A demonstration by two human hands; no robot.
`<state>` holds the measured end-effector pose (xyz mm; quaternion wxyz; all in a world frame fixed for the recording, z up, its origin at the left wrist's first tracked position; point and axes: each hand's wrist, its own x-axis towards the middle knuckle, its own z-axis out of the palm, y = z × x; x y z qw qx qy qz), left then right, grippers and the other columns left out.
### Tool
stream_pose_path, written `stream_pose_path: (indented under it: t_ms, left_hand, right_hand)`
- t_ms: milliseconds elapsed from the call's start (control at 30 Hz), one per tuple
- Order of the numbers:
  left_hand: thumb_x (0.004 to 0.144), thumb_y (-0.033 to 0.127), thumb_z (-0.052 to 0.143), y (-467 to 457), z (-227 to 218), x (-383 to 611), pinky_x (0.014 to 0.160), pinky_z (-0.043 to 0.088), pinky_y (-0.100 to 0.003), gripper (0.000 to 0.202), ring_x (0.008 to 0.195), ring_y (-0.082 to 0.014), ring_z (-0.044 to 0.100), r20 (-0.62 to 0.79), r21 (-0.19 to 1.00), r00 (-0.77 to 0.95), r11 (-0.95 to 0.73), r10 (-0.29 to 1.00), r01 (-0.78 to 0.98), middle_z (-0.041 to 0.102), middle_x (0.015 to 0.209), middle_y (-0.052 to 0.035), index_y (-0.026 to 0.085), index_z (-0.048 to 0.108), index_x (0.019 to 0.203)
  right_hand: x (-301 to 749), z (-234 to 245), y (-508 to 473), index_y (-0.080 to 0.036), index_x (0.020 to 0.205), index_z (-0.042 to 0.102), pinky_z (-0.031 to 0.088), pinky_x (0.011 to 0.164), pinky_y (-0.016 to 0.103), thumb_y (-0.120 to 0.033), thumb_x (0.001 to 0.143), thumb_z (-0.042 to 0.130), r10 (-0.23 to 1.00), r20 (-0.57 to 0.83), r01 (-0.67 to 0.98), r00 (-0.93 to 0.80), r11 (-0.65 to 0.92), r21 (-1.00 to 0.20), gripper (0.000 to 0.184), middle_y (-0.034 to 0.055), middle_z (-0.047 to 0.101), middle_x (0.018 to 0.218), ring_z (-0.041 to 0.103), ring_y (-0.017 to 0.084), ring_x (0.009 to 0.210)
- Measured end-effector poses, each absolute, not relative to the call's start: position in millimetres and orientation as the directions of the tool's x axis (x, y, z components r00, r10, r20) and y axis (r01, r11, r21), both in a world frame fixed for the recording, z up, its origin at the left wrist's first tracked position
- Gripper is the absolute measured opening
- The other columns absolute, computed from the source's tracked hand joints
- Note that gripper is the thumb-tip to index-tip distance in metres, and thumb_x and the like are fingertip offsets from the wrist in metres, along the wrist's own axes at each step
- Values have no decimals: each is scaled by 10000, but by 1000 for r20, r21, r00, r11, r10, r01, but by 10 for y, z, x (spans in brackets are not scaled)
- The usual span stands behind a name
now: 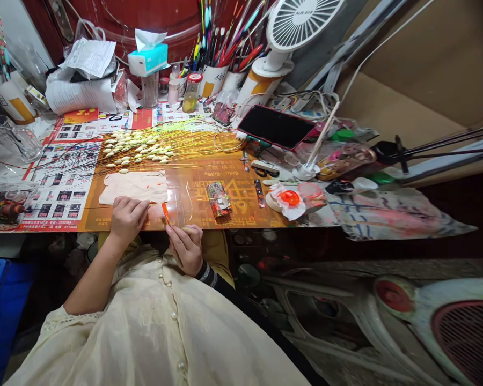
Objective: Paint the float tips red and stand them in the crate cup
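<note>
My left hand (126, 218) rests at the table's front edge, fingers pinched on a thin stick (155, 202) that runs to the right. My right hand (188, 247) is closed just below the edge and holds a small brush with an orange tip (166, 213) against the stick. Behind my hands lies a cream cloth (134, 186). Farther back a fan of thin yellow sticks with white oval float bodies (139, 148) is spread on the table. A small dish of orange paint (290, 198) sits on white paper to the right.
A dark phone (276, 126) leans at the back right, beside a white desk fan (293, 27). Cups full of pens and brushes (217, 59), a tissue box (148, 56), a glass mug (14, 138) and a paint-smeared block (218, 199) crowd the table. A blue crate (0, 305) stands at lower left.
</note>
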<state>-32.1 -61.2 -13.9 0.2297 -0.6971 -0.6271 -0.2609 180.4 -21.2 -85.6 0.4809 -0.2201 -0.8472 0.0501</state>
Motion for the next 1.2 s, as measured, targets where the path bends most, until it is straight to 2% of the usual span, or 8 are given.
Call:
stream_pose_path:
  t_ms: [200,467,900,1200]
  left_hand:
    - [948,223,562,-619,-129,-324,813,401,-380,164,832,-200,585,659,8,74,-106,748,994,725,847,-39,205,683,1057]
    - [962,241,524,-724,-169,-389,862,416,-388,208,935,-211,593,663,66,-7,-49,749,997,716,984,-71,217,693,1080]
    - [952,237,529,-784,-194,-412,874,426,-408,219,953,-225,609,643,119,-63,-19,763,993,723,1023,-84,225,692,1098]
    - [949,234,543,-796,-204,-422,876,421,-397,216,954,-220,602,665,106,-56,-21,745,994,720,1036,-82,215,688,1107]
  right_hand:
    - [1826,-803,-209,-244,1486,417,452,1002,425,-104,891,578,396,822,277,-409,912,-302,633,58,710,1121,526,183,993]
    - [1771,-845,-253,-244,1483,423,459,1036,431,-128,901,565,361,816,210,-451,932,-297,610,62,703,1140,540,176,1029]
    - [1620,-805,-286,-220,1486,423,423,1027,405,-121,904,569,362,806,272,-467,927,-259,608,69,701,1150,530,183,1036]
    - [1633,-809,-293,-207,1448,465,430,1005,423,-101,900,556,354,792,288,-498,929,-234,566,76,690,1151,531,193,1022]
